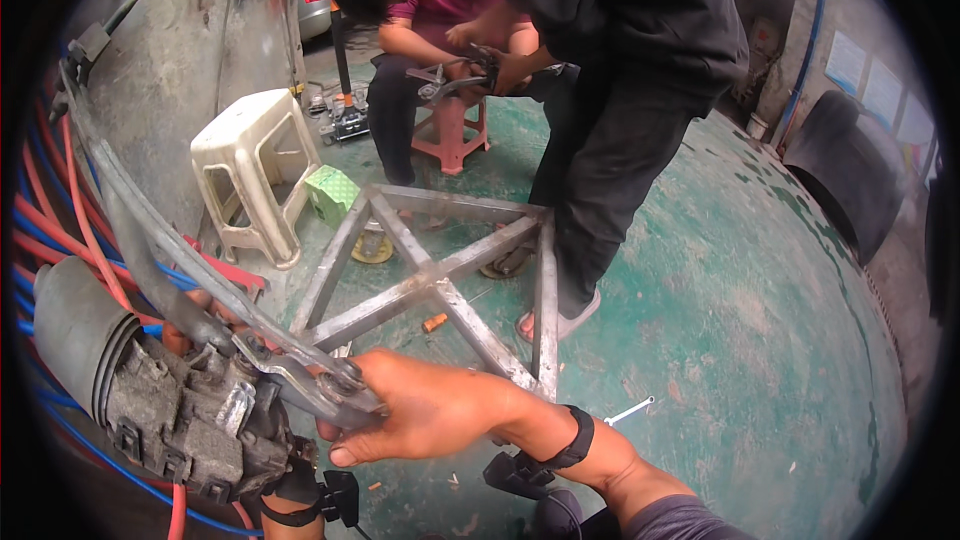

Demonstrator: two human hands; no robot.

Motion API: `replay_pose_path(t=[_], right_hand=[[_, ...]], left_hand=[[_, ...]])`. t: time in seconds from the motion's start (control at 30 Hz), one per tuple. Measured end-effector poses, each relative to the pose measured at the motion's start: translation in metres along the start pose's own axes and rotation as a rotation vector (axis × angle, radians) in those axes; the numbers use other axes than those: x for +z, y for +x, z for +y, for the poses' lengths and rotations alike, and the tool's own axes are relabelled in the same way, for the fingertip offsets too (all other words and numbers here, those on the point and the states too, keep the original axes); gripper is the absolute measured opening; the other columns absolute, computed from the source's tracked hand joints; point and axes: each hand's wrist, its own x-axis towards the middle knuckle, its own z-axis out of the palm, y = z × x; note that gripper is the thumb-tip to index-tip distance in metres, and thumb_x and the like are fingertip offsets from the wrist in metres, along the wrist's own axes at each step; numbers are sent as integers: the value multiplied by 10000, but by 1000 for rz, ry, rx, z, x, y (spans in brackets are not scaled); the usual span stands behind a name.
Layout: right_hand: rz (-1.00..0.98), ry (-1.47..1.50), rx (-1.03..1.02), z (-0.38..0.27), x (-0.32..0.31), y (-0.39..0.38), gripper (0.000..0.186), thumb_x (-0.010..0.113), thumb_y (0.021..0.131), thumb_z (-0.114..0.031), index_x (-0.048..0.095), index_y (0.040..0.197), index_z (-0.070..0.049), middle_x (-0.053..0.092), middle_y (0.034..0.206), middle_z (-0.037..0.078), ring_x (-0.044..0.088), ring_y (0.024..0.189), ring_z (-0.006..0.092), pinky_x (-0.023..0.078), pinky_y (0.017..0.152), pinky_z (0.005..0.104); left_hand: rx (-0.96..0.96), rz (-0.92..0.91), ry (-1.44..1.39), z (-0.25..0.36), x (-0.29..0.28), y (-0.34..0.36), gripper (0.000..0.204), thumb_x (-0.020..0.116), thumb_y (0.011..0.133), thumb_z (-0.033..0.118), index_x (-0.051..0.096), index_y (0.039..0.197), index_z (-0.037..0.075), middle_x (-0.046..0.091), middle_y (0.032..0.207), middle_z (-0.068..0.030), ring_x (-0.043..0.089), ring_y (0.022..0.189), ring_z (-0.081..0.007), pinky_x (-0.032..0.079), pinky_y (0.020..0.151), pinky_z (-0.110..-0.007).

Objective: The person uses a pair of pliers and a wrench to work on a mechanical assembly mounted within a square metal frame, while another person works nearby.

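A grimy cast metal automotive assembly (190, 410) with a ribbed rubber boot (85, 335) and long metal arms (150, 220) fills the lower left. My right hand (395, 405) is wrapped round a flat metal link on it, near the bolted end. My left hand (190, 320) is mostly hidden behind the assembly, with fingertips showing around the upper arm and the wrist below. Just beyond stands a square steel frame (480, 260) with crossed bars.
A white stool (245, 140), green box (330, 195), red and blue hoses (60, 190), wrench (630, 410) and dark curved panel (840, 170) surround me. A co-worker in black (640, 30) bends over another seated on a red stool (450, 145), both handling tools.
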Motion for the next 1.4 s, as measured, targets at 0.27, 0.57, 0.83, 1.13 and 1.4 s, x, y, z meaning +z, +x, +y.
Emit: replay_pose_path(t=[0.27, 0.57, 0.83, 1.13, 1.4], right_hand=[[-8, 31, 81, -5, 2, -3, 304, 773, 877, -222, 623, 1002, 10, 634, 807, 42, 562, 750, 108, 471, 670, 290], [3, 31, 95, -6, 2, -7, 297, 767, 885, -227, 625, 1006, 4, 633, 793, 41, 565, 746, 102, 473, 673, 284], [22, 27, 134, -3, 2, -11, 305, 765, 886, -230, 618, 1025, -2, 635, 807, 40, 565, 757, 104, 475, 681, 285], [-10, 30, 119, -1, -1, -12, 285, 767, 879, -217, 620, 997, -3, 626, 798, 31, 554, 752, 102, 468, 683, 285], [10, 67, 96, 0, 1, -10, 265, 760, 885, -209, 617, 978, -6, 611, 785, 25, 543, 744, 98, 457, 671, 283]], left_hand=[[-1, -13, 4, 1, 2, 1, 993, 552, 866, 694, 274, 1487, -28, 387, 1443, -263, 454, 1292, -356, 445, 1062, -463], [24, -42, 12, 3, 5, 8, 954, 531, 885, 682, 291, 1483, -22, 404, 1436, -254, 461, 1287, -349, 441, 1064, -462], [112, -112, -15, 5, 10, 38, 920, 512, 902, 671, 306, 1478, -16, 419, 1430, -246, 467, 1284, -343, 437, 1066, -460], [124, -175, -15, 8, 13, 48, 883, 490, 921, 660, 323, 1474, -9, 436, 1423, -236, 473, 1279, -337, 433, 1067, -459], [118, -193, 4, 6, 11, 53, 851, 471, 939, 649, 338, 1469, -3, 451, 1416, -228, 479, 1276, -331, 429, 1069, -457]])
